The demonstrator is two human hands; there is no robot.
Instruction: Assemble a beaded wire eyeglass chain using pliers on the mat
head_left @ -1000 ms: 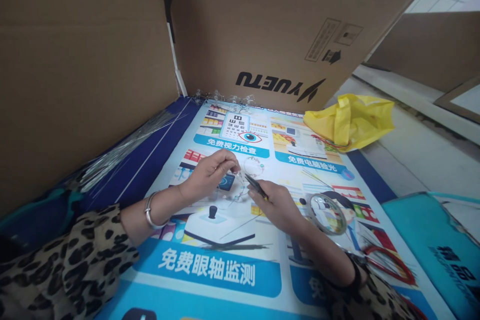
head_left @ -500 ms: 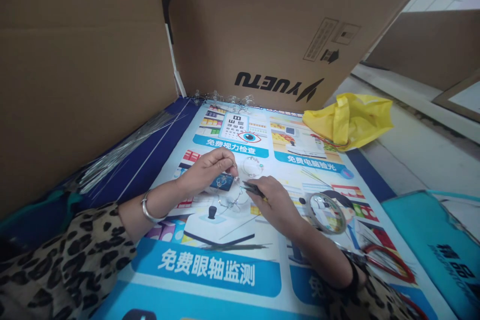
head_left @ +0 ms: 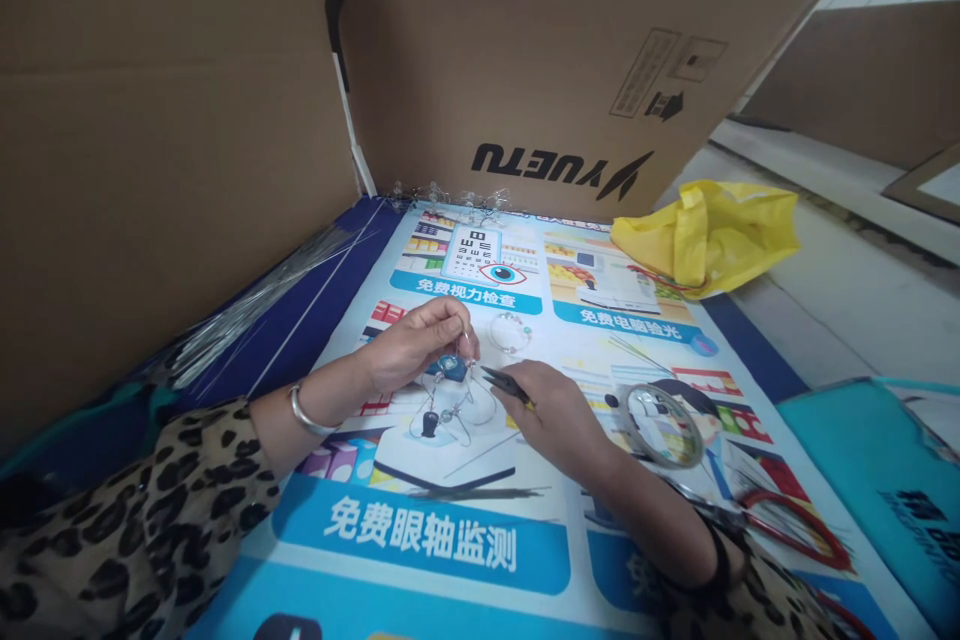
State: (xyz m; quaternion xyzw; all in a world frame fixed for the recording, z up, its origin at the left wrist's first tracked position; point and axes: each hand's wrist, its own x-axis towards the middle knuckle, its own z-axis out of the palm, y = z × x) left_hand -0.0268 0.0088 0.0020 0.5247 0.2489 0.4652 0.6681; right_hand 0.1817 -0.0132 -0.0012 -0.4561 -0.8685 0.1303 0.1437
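Observation:
My left hand (head_left: 424, 340) pinches a thin wire piece with small clear beads (head_left: 448, 414), which dangles in loops below the fingertips. My right hand (head_left: 559, 415) is closed around small dark-tipped pliers (head_left: 504, 381). Their tips point left, close to the wire under my left fingers; whether they touch it I cannot tell. Just beyond the hands lies a beaded ring (head_left: 511, 331) of clear and coloured beads. Several short dark wires (head_left: 480, 493) rest on the printed sheet in front.
A roll of tape (head_left: 664, 426) and red-handled scissors (head_left: 796, 528) lie near my right arm. Wire lengths (head_left: 274, 295) lie at the left, beaded wire pieces (head_left: 454, 198) at the back. Cardboard walls (head_left: 555, 40) rise behind. A yellow bag (head_left: 705, 235) and teal bag (head_left: 862, 480) are right.
The beaded wire piece now hangs lower and more spread out under my left hand. The pliers' tips have shifted slightly lower. The view has moved a little.

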